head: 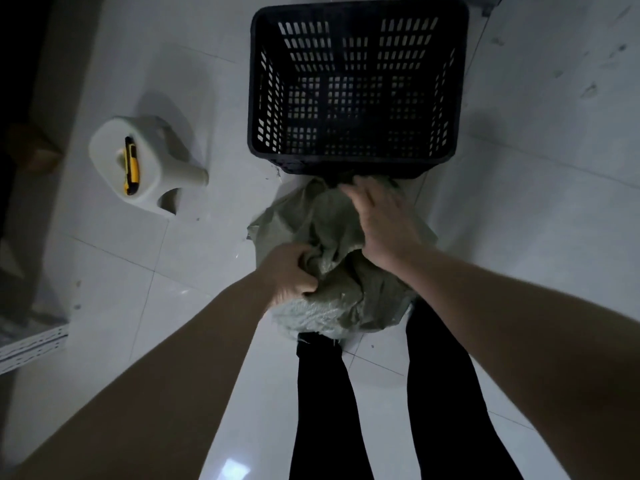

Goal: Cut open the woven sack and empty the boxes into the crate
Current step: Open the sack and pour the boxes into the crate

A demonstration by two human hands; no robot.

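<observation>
A grey-green woven sack (pixel 332 233) stands on the floor between my legs and the black slatted crate (pixel 356 161). My left hand (pixel 289 271) is clenched on a bunch of the sack's fabric at its near left side. My right hand (pixel 381 223) lies flat on the sack's top, its fingertips reaching the far edge next to the crate's near wall. Nothing shows inside the crate. No boxes are visible; the sack hides its contents. A yellow and black utility knife (pixel 131 166) lies on a white plastic stool (pixel 145 161) to the left.
Pale glossy floor tiles (pixel 536 202) surround the crate and sack. My legs in black trousers (pixel 446 393) stand just behind the sack. A perforated metal strip (pixel 33 344) lies at the left edge, below a dark area along the left.
</observation>
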